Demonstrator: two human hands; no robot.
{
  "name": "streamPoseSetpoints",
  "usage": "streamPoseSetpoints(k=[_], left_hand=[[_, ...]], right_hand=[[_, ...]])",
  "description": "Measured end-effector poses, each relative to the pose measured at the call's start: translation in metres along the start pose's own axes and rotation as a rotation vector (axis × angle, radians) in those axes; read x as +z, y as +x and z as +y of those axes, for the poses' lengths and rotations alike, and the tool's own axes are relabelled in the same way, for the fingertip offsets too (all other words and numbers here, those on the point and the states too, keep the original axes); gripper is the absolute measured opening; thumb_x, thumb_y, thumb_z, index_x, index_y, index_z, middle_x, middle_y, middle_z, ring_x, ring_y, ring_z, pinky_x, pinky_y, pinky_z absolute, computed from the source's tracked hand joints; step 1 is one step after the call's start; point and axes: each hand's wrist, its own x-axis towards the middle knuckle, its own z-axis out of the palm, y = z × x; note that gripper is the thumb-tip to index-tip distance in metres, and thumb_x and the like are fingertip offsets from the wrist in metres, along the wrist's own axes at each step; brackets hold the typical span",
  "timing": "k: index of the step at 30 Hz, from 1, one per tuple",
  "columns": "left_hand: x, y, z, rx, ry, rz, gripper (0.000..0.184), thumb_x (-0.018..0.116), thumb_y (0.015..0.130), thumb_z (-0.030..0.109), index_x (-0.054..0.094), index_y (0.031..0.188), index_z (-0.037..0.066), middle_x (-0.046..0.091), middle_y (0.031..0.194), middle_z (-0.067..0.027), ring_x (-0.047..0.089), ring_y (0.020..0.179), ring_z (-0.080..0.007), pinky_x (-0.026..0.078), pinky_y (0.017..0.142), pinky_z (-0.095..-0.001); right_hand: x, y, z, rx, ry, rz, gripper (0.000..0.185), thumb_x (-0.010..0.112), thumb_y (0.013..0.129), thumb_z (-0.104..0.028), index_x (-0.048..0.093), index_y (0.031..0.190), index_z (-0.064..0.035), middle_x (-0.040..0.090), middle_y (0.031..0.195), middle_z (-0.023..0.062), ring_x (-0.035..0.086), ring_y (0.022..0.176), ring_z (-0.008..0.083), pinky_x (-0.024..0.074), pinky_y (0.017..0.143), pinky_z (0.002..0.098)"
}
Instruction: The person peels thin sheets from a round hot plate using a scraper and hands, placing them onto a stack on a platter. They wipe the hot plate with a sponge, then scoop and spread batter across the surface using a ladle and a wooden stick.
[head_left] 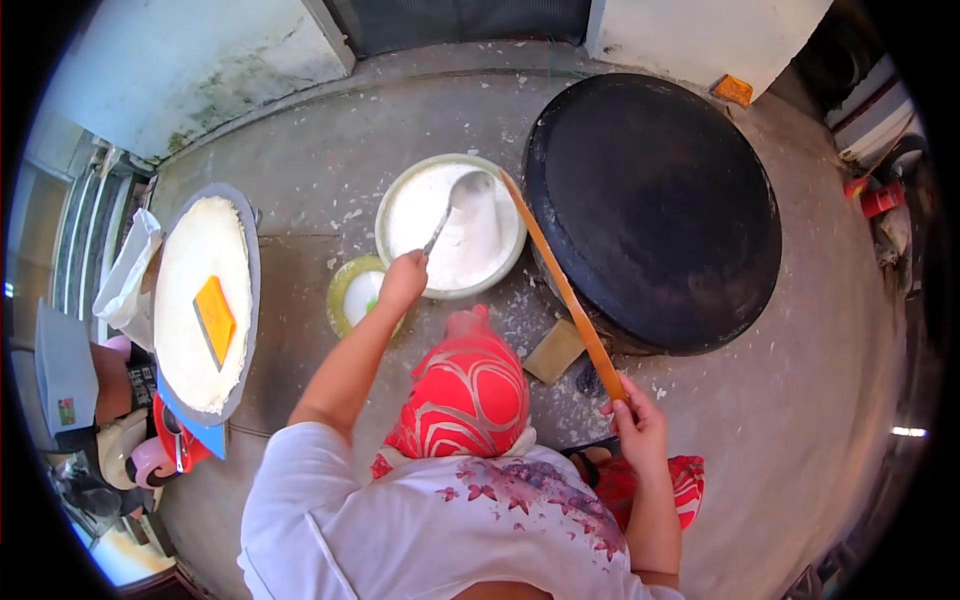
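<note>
My left hand is closed round the handle of a metal ladle. The ladle's bowl rests at the surface of white batter in a wide pale basin. In my right hand is a long, flat wooden spatula, its far tip near the basin's right rim. The spatula slants along the left edge of a large round black griddle, whose surface is bare and dark. Beside the basin, below my left hand, stands a smaller yellow-green bowl with white contents.
At left, a stack of thin pale pancakes lies on a round board, with an orange scraper on top. A tan block sits on the floor by the griddle. An orange piece lies behind it. White flakes dot the concrete floor.
</note>
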Motion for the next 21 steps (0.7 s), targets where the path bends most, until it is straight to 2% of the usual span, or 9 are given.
streamPoseSetpoints(k=[1,4,6,11,13,16,17,19,21], left_hand=[[0.004,0.005,0.005,-0.013,0.099,0.076,0.028,0.042,0.085,0.02,0.06,0.081,-0.002,0.06,0.084,-0.0234,0.057,0.081,-0.0389,0.044,0.075,-0.0451],[0.02,-0.011,-0.021,0.129,0.236,-0.161,0.024,0.047,0.082,0.02,0.06,0.079,0.0,0.061,0.083,-0.0218,0.058,0.079,-0.0387,0.045,0.073,-0.0461],[-0.012,-0.03,-0.032,-0.059,0.029,-0.196,0.021,0.047,0.082,0.017,0.061,0.081,0.002,0.061,0.083,-0.0217,0.058,0.079,-0.0381,0.045,0.072,-0.046],[-0.015,-0.045,-0.062,-0.129,0.236,-0.119,0.022,0.049,0.081,0.018,0.061,0.088,0.001,0.059,0.086,-0.0238,0.057,0.083,-0.0395,0.045,0.074,-0.046],[0.044,-0.037,-0.086,0.0,0.099,-0.099,0.02,0.047,0.082,0.018,0.058,0.084,0.0,0.06,0.072,-0.0213,0.059,0.063,-0.0334,0.046,0.055,-0.0422],[0.015,-0.028,-0.035,-0.695,-0.847,-0.511,0.02,0.045,0.084,0.017,0.056,0.086,0.001,0.058,0.069,-0.0178,0.056,0.056,-0.0288,0.043,0.048,-0.0385],[0.002,-0.026,-0.029,-0.753,-0.999,-0.562,0.02,0.045,0.085,0.017,0.056,0.087,0.001,0.058,0.068,-0.0166,0.054,0.054,-0.0273,0.042,0.046,-0.0372],[-0.027,-0.034,-0.011,-0.546,-0.866,-0.448,0.019,0.043,0.086,0.017,0.055,0.088,0.002,0.057,0.066,-0.0143,0.052,0.05,-0.0242,0.04,0.042,-0.0347],[-0.044,-0.037,0.0,-0.318,-0.638,-0.281,0.019,0.042,0.087,0.017,0.054,0.089,0.003,0.056,0.064,-0.0119,0.049,0.045,-0.0212,0.037,0.037,-0.0321]], right_hand=[[0.001,-0.001,0.0,-0.002,0.003,0.003,0.038,0.046,0.087,0.0,0.047,0.124,-0.0063,0.059,0.078,0.0019,0.045,0.056,0.0038,0.0387,0.052,0.0164],[-0.001,0.002,-0.006,-0.024,-0.017,-0.014,0.038,0.047,0.087,0.0,0.046,0.124,-0.006,0.059,0.077,0.0018,0.045,0.055,0.0037,0.0386,0.052,0.0164],[0.001,-0.002,-0.011,0.016,-0.034,-0.003,0.039,0.047,0.087,-0.001,0.046,0.125,-0.006,0.06,0.078,0.0023,0.045,0.055,0.0037,0.0388,0.052,0.0163],[-0.001,-0.005,0.005,0.016,0.029,-0.026,0.039,0.048,0.086,0.0,0.047,0.124,-0.0059,0.06,0.082,0.0034,0.049,0.061,0.0046,0.0408,0.054,0.0172],[-0.001,-0.004,0.003,0.017,0.056,-0.016,0.038,0.049,0.086,0.0,0.048,0.124,-0.0058,0.061,0.086,0.004,0.052,0.066,0.0055,0.0425,0.057,0.0181],[-0.002,-0.003,-0.002,0.032,0.021,-0.01,0.038,0.049,0.086,0.0,0.047,0.124,-0.0054,0.06,0.088,0.0044,0.054,0.07,0.0061,0.0429,0.057,0.0183],[-0.002,-0.003,-0.004,0.058,0.013,-0.023,0.039,0.049,0.086,0.0,0.047,0.124,-0.0053,0.06,0.09,0.0045,0.055,0.072,0.0063,0.043,0.057,0.0185],[0.0,-0.002,-0.002,0.084,0.009,-0.039,0.039,0.049,0.086,0.0,0.047,0.124,-0.0051,0.06,0.091,0.0045,0.056,0.074,0.0066,0.0431,0.057,0.0186],[0.002,-0.002,0.007,-0.008,0.039,-0.02,0.04,0.048,0.086,-0.001,0.044,0.126,-0.0055,0.06,0.079,0.0033,0.047,0.058,0.0039,0.0402,0.053,0.0162]])
